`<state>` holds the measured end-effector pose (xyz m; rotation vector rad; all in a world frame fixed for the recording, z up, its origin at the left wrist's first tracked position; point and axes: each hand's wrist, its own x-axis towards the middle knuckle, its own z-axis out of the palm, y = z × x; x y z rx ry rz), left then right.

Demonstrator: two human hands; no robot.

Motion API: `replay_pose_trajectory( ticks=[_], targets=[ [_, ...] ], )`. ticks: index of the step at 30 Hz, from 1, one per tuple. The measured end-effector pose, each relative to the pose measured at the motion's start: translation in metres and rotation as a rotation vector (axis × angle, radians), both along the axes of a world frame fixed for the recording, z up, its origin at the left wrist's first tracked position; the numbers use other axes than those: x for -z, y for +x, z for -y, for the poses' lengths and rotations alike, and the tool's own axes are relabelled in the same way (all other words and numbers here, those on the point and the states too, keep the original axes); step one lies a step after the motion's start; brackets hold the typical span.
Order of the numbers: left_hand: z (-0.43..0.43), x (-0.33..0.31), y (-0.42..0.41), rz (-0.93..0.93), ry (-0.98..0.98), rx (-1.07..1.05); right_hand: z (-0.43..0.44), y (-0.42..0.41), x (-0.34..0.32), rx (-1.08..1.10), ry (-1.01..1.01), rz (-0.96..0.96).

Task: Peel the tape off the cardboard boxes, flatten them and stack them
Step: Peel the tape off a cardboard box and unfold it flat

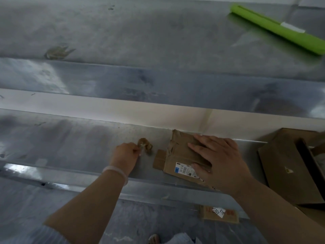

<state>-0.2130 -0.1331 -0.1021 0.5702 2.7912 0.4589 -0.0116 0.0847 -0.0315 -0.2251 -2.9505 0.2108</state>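
A small flattened cardboard box (177,152) with a white and blue shipping label lies on the metal table (70,138) near its front edge. My right hand (219,162) presses flat on top of it, fingers spread. My left hand (125,154), with a pale bracelet on the wrist, pinches a crumpled wad of brown tape (145,145) just left of the box. The wad touches the table surface.
A larger brown cardboard box (284,166) stands at the right edge of the table. A green roll (276,27) lies at the far right. A flat cardboard piece with a white sticker (219,213) rests on the lower shelf below.
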Motion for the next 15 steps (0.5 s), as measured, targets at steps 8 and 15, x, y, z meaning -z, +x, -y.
replay_pose_trajectory(
  ticks=[8, 15],
  targets=[
    [0.006, 0.013, -0.007, -0.079, 0.061, 0.046, 0.001, -0.001, 0.000, -0.018, -0.011, -0.057],
    [0.019, 0.027, 0.010, -0.275, 0.040, 0.224, 0.001, -0.001, 0.000, -0.008, 0.000, -0.043]
  ],
)
